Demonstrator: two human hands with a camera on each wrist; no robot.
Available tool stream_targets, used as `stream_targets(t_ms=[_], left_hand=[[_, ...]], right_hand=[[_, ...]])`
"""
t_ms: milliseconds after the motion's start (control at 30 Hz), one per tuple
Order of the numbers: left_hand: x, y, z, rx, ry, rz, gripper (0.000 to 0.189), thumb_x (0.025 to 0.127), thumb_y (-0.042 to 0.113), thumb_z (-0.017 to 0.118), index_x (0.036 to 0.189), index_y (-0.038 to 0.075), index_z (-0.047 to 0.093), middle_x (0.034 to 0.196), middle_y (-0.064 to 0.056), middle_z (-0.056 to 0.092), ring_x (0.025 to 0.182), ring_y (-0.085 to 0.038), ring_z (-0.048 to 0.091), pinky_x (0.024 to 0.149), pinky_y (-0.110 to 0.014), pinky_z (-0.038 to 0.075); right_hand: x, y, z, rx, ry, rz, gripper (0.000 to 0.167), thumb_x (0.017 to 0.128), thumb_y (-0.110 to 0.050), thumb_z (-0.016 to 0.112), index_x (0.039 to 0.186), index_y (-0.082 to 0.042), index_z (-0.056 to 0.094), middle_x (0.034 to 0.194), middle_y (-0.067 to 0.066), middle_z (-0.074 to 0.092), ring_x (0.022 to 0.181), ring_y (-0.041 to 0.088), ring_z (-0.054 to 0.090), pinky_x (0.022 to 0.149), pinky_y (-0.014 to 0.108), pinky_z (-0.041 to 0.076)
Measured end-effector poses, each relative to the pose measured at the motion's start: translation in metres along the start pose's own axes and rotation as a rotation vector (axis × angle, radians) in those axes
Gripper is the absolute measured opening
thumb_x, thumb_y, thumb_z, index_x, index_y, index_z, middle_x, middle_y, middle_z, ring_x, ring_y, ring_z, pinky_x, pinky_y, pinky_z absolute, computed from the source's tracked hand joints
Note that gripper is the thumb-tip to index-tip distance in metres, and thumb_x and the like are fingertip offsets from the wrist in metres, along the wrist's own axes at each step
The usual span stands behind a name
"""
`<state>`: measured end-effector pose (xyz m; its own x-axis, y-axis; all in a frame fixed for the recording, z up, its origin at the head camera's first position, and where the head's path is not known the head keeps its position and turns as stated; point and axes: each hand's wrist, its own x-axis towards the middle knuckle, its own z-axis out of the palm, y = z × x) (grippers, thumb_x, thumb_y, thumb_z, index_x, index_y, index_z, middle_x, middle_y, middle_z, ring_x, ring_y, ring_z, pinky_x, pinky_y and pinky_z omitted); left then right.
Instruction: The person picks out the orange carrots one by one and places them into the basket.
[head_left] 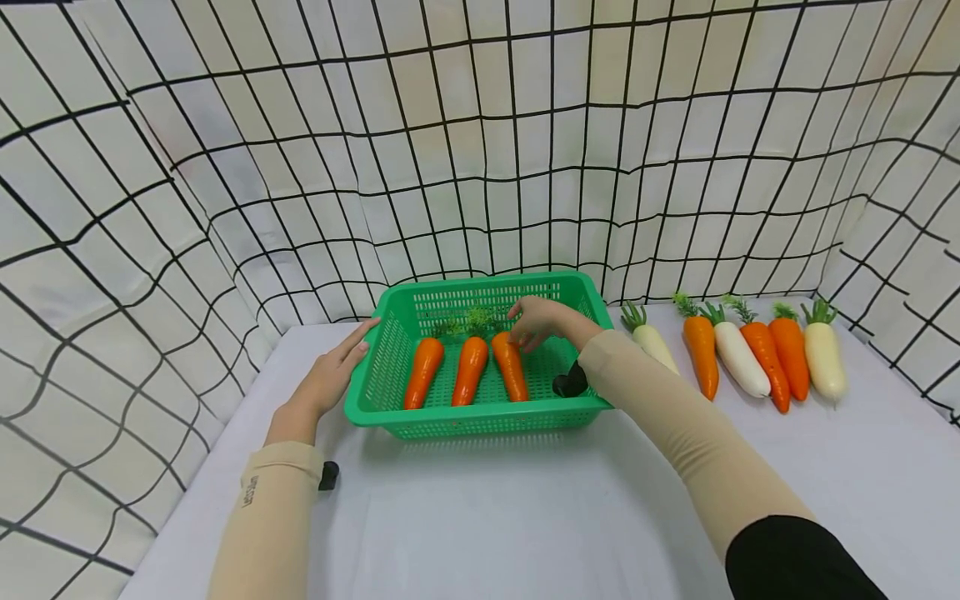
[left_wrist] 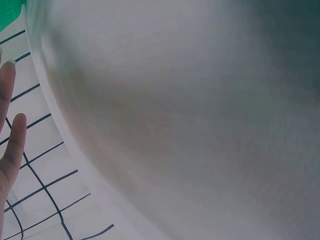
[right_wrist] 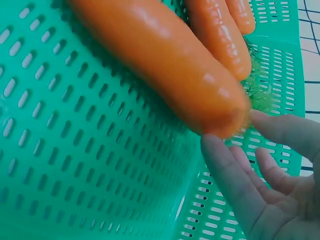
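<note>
In the head view, a green plastic basket (head_left: 480, 423) holds three orange carrots: a left carrot (head_left: 424, 373), a middle carrot (head_left: 470, 372) and a right carrot (head_left: 511, 367). My right hand (head_left: 542, 322) reaches into the basket and pinches the leafy end of the right carrot. Close up in the right wrist view, thumb and a finger touch either side of this carrot's (right_wrist: 165, 65) thick end. Fairly straight fingers of my left hand (head_left: 330, 379) rest against the basket's left rim. Only some fingertips (left_wrist: 18, 132) of that hand show in the left wrist view.
On the white table right of the basket lie a white radish (head_left: 654, 343) partly behind my right forearm, an orange carrot (head_left: 701, 354), another white radish (head_left: 741, 358), two more carrots (head_left: 790, 358) and a pale radish (head_left: 825, 362). Black netting (head_left: 487, 150) over white cloth surrounds the table.
</note>
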<state>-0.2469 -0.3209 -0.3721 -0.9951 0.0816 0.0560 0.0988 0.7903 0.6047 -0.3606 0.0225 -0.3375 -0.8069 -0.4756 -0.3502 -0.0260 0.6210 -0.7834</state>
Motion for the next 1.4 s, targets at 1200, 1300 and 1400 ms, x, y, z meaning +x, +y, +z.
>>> stream_targets(t_ms=[1200,1300,1400], left_hand=[[-0.001,0.000,0.002,-0.005,-0.008,0.005,0.058,0.111,0.053,0.025,0.165,0.032,0.022,0.137,-0.029,0.054,0.093,-0.035,0.061,0.092,-0.062,0.043],[-0.001,0.000,0.001,-0.003,-0.004,0.013,0.058,0.111,0.053,0.026,0.165,0.033,0.022,0.142,-0.029,0.051,0.096,-0.038,0.061,0.094,-0.064,0.042],[-0.001,-0.001,0.001,-0.003,-0.002,0.016,0.058,0.111,0.054,0.025,0.165,0.033,0.021,0.151,-0.029,0.044,0.108,-0.044,0.058,0.097,-0.067,0.040]], right_hand=[[-0.092,0.001,-0.060,-0.202,0.112,-0.334,0.035,0.103,-0.015,0.065,0.135,-0.001,0.064,0.125,0.019,0.067,0.099,0.029,0.068,0.083,0.040,0.057],[-0.111,0.011,-0.067,-0.219,0.170,-0.361,0.033,0.103,-0.015,0.065,0.133,-0.001,0.066,0.121,0.016,0.069,0.099,0.029,0.067,0.084,0.042,0.056],[-0.127,0.021,-0.073,-0.244,0.233,-0.370,0.032,0.103,-0.015,0.064,0.132,0.000,0.067,0.116,0.017,0.071,0.098,0.030,0.068,0.083,0.042,0.056]])
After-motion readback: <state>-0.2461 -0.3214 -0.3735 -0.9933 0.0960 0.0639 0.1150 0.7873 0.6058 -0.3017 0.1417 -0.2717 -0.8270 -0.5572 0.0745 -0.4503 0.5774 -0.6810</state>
